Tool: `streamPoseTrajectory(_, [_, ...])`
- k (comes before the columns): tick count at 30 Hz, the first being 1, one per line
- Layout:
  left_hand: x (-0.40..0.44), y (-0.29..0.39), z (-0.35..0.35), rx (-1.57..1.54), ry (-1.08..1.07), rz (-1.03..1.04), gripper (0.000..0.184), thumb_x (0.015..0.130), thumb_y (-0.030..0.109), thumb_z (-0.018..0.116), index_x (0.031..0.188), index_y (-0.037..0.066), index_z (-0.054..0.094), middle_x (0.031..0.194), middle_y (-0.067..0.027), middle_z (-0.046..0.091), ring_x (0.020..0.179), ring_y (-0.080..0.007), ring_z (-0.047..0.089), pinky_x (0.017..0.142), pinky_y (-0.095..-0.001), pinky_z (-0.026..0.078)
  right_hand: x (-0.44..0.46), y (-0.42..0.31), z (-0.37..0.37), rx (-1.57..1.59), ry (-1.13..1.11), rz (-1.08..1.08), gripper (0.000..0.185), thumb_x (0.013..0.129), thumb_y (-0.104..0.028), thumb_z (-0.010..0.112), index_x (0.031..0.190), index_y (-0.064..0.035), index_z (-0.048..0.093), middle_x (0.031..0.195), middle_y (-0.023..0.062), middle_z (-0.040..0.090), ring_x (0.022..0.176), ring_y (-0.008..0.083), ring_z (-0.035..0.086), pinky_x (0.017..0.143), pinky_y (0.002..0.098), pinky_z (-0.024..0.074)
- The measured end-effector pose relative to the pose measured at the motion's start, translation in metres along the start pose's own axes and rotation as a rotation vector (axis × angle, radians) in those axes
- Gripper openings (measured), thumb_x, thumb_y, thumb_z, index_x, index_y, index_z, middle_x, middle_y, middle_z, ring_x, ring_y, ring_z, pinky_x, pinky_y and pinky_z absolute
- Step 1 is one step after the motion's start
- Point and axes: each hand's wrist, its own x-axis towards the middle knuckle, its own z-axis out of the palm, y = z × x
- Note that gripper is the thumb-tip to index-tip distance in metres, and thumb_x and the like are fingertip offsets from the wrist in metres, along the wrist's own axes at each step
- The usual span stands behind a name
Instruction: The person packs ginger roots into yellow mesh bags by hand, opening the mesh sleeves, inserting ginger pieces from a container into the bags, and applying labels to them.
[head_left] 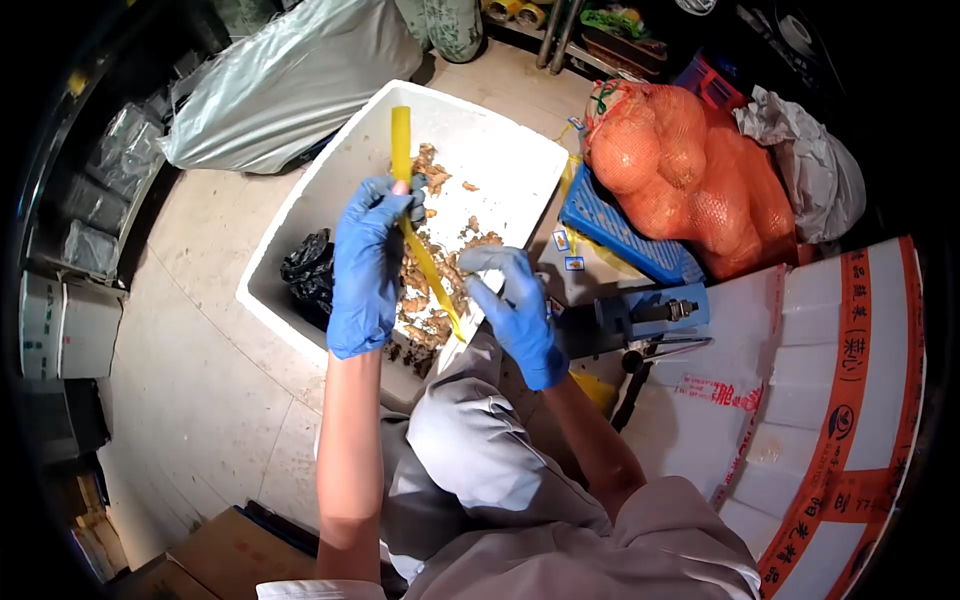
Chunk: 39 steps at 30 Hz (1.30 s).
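Observation:
My left hand (366, 265), in a blue glove, pinches a flat yellow strip (401, 140) above a white foam box (310, 215). The strip stands up past my fingers, and its narrower tail slants down to the right toward my knee. My right hand (520, 318), also gloved, is over the box's right rim with thumb and fingers apart and curved. Whether it touches the rim is unclear. Inside the box lie several knobbly brown pieces like ginger root (435, 325), with dark crumbs among them. A crumpled black plastic bag (308, 268) sits at the box's left, partly behind my left wrist.
Orange mesh sacks (690, 170) of round produce rest beside a blue plastic crate (625, 228) at right. White boxes with red printed tape (840, 400) stand lower right. A silvery covered bundle (290, 90) lies behind, and a cardboard box (235, 555) is lower left.

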Motion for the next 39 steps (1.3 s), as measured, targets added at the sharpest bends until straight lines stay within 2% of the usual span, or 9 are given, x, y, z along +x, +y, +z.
streamPoseTrajectory(5, [-0.007,-0.01,0.005,0.034,-0.015,-0.078,0.011,0.077,0.007,0.059,0.086,0.002,0.057,0.078,-0.0019,0.057,0.072,-0.0088,0.051,0.068,-0.0206,0.04,0.057,-0.012,0.011,0.471,0.024,0.173,0.032,0.075,-0.019,0.062,0.099,-0.0011,0.052,0.096,0.0105,0.055,0.093,0.0166,0.051,0.082,0.029,0.038])
streamPoseTrajectory(11, [-0.011,-0.005,0.007,-0.072,-0.083,-0.134,0.011,0.08,0.008,0.055,0.089,0.002,0.056,0.08,-0.0015,0.057,0.071,-0.0087,0.053,0.066,-0.0189,0.042,0.084,-0.036,0.027,0.713,0.081,0.204,0.012,0.082,-0.005,0.053,0.091,0.0024,0.056,0.082,0.006,0.059,0.073,0.0085,0.052,0.069,0.0197,0.0421])
streamPoseTrajectory(17, [-0.016,0.009,0.016,0.006,-0.048,0.152,0.012,0.079,0.013,0.059,0.085,0.002,0.057,0.078,-0.0002,0.056,0.073,-0.0049,0.049,0.068,-0.0179,0.039,0.075,-0.03,0.012,0.535,-0.056,0.312,0.011,0.08,-0.004,0.056,0.087,0.0038,0.057,0.076,0.0036,0.059,0.069,0.0071,0.053,0.064,0.0186,0.0428])
streamPoseTrajectory(22, [-0.016,0.008,0.014,0.126,-0.06,0.104,0.012,0.074,0.009,0.064,0.082,0.002,0.057,0.076,0.0,0.055,0.07,-0.0051,0.048,0.065,-0.0184,0.038,0.066,-0.041,0.004,0.329,-0.042,0.25,0.012,0.076,-0.007,0.061,0.084,0.0023,0.059,0.075,0.0027,0.058,0.065,0.007,0.052,0.061,0.0183,0.042])
streamPoseTrajectory(23, [-0.013,0.003,0.011,0.166,-0.059,0.098,0.011,0.074,0.007,0.063,0.083,0.002,0.058,0.076,-0.0003,0.057,0.071,-0.0054,0.05,0.066,-0.0185,0.039,0.066,-0.042,0.002,0.411,0.033,0.378,0.011,0.079,-0.006,0.056,0.084,0.0035,0.057,0.074,0.0029,0.057,0.068,0.0068,0.051,0.064,0.0181,0.0411])
streamPoseTrajectory(30, [-0.013,-0.006,0.014,0.352,-0.212,-0.018,0.01,0.072,0.01,0.065,0.075,0.004,0.058,0.073,-0.0002,0.057,0.07,-0.0055,0.049,0.066,-0.0199,0.037,0.078,-0.016,-0.011,0.421,0.219,0.162,0.02,0.087,-0.014,0.044,0.084,0.003,0.055,0.067,0.0018,0.053,0.064,0.009,0.05,0.062,0.02,0.041])
streamPoseTrajectory(32, [-0.018,-0.004,0.021,0.443,-0.321,-0.101,0.011,0.072,0.012,0.065,0.074,0.005,0.057,0.07,0.0009,0.055,0.067,-0.0061,0.048,0.065,-0.0199,0.037,0.083,-0.012,-0.012,0.664,0.318,0.283,0.021,0.088,-0.014,0.042,0.083,0.0018,0.055,0.065,0.0003,0.05,0.058,0.0085,0.047,0.057,0.0203,0.0399])
streamPoseTrajectory(34, [-0.022,-0.005,0.026,0.35,-0.368,-0.151,0.012,0.072,0.012,0.065,0.076,0.006,0.056,0.071,0.0018,0.053,0.069,-0.0058,0.047,0.065,-0.0199,0.037,0.082,-0.029,-0.015,0.683,0.219,0.447,0.018,0.088,-0.014,0.041,0.087,-0.0017,0.054,0.067,-0.0006,0.047,0.064,0.0079,0.047,0.058,0.02,0.0414])
streamPoseTrajectory(39, [-0.025,0.002,0.024,-0.257,-0.286,-0.238,0.022,0.077,0.012,0.062,0.094,0.004,0.052,0.086,0.0003,0.053,0.081,-0.0056,0.049,0.075,-0.0201,0.041,0.077,-0.027,0.002,0.534,0.194,0.252,0.007,0.08,-0.003,0.054,0.084,0.0012,0.057,0.075,0.002,0.057,0.066,0.0056,0.052,0.058,0.0184,0.0424])
